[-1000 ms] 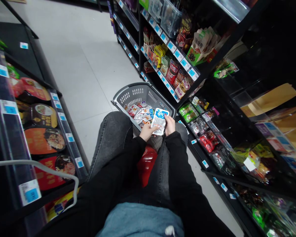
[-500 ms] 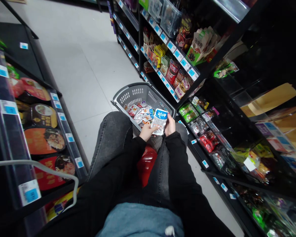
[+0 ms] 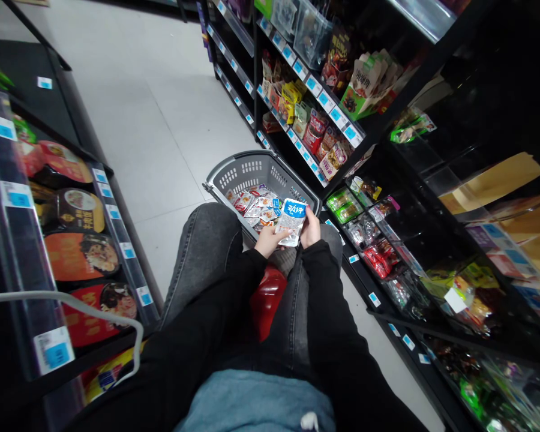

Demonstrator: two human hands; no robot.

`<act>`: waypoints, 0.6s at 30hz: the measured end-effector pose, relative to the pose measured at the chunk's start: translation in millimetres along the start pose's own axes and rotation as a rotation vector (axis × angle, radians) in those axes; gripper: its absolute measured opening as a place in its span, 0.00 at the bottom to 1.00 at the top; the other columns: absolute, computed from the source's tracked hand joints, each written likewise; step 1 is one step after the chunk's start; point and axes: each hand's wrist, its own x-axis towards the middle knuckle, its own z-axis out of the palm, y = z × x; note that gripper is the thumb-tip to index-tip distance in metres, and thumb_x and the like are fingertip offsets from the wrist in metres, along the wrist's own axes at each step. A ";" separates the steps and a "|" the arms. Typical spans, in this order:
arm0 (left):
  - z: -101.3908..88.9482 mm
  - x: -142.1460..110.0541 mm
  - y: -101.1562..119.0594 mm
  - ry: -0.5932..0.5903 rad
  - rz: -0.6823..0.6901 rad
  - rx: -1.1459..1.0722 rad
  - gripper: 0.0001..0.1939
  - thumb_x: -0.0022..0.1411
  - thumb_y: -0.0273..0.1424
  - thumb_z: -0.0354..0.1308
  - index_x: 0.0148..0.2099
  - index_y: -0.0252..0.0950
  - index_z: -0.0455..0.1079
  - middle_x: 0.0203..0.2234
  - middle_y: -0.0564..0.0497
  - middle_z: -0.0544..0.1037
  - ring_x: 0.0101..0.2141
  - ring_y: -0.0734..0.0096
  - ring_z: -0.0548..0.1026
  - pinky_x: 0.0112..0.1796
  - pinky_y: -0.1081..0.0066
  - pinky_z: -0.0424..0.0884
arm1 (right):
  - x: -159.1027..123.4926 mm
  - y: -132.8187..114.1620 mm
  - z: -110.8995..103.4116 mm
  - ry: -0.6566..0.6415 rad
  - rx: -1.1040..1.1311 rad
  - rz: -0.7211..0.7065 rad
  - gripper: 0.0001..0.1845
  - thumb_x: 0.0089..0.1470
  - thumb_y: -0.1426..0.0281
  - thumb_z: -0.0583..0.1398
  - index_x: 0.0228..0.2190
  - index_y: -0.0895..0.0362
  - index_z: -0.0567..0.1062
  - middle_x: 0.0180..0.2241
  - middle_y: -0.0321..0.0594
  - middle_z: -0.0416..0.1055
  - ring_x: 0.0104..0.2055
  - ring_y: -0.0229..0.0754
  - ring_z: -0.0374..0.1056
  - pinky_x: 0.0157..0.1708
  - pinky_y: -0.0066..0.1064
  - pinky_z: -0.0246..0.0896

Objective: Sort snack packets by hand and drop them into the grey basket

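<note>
Both hands hold one blue and white snack packet (image 3: pixel 291 222) above my knees. My left hand (image 3: pixel 268 240) pinches its lower left edge, fingers closed on it. My right hand (image 3: pixel 309 229) grips its right side. Just beyond the packet sits a grey plastic basket (image 3: pixel 234 171) on the floor, with several small snack packets (image 3: pixel 254 206) in its bottom. I sit low in a shop aisle in dark jeans and black sleeves, with a red seat (image 3: pixel 266 300) showing between my legs.
Black shelves (image 3: pixel 369 129) of packaged snacks with blue price tags run along the right. A low shelf (image 3: pixel 117 234) of instant noodle bowls lines the left. Pale tiled floor (image 3: pixel 153 114) stretches ahead. A white cable (image 3: pixel 72 303) loops at the lower left.
The packet has been turned slightly in my hands, so less of its face shows and the blue label sits a little lower. Both hands stay in place.
</note>
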 end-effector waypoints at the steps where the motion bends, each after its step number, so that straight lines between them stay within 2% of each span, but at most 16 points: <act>1: 0.2 -0.1 0.2 0.000 0.001 -0.002 0.15 0.41 0.35 0.68 0.29 0.27 0.75 0.13 0.50 0.72 0.16 0.69 0.70 0.15 0.73 0.63 | -0.3 -0.5 0.5 0.000 -0.001 0.002 0.12 0.54 0.65 0.62 0.25 0.61 0.72 0.25 0.38 0.72 0.32 0.40 0.71 0.36 0.28 0.68; 8: -1.0 0.2 -1.9 -0.002 0.003 -0.008 0.16 0.41 0.35 0.68 0.31 0.27 0.76 0.14 0.49 0.73 0.16 0.69 0.69 0.15 0.73 0.63 | 0.0 0.3 0.8 0.007 -0.015 0.020 0.12 0.55 0.65 0.61 0.25 0.61 0.72 0.27 0.38 0.73 0.33 0.41 0.71 0.38 0.28 0.68; 12: -1.5 1.3 -3.8 -0.006 0.004 -0.009 0.18 0.40 0.37 0.69 0.31 0.27 0.75 0.14 0.49 0.72 0.16 0.69 0.69 0.15 0.72 0.63 | 2.5 3.4 -2.9 -0.042 0.018 0.004 0.13 0.53 0.65 0.63 0.24 0.61 0.71 0.25 0.37 0.72 0.30 0.39 0.70 0.37 0.29 0.69; 15: -0.5 1.4 -4.1 -0.016 -0.005 -0.035 0.22 0.42 0.43 0.67 0.31 0.27 0.74 0.13 0.50 0.71 0.15 0.70 0.68 0.16 0.71 0.64 | 2.7 3.6 -3.7 -0.064 0.003 -0.008 0.13 0.53 0.65 0.64 0.24 0.61 0.71 0.25 0.37 0.72 0.28 0.39 0.69 0.35 0.29 0.69; 18: 0.6 0.1 -3.3 -0.044 -0.033 -0.085 0.29 0.47 0.53 0.59 0.32 0.27 0.73 0.14 0.48 0.71 0.16 0.69 0.68 0.18 0.69 0.67 | 1.0 2.4 -2.1 -0.063 -0.049 -0.022 0.14 0.54 0.64 0.63 0.25 0.61 0.71 0.26 0.38 0.72 0.27 0.39 0.69 0.32 0.28 0.68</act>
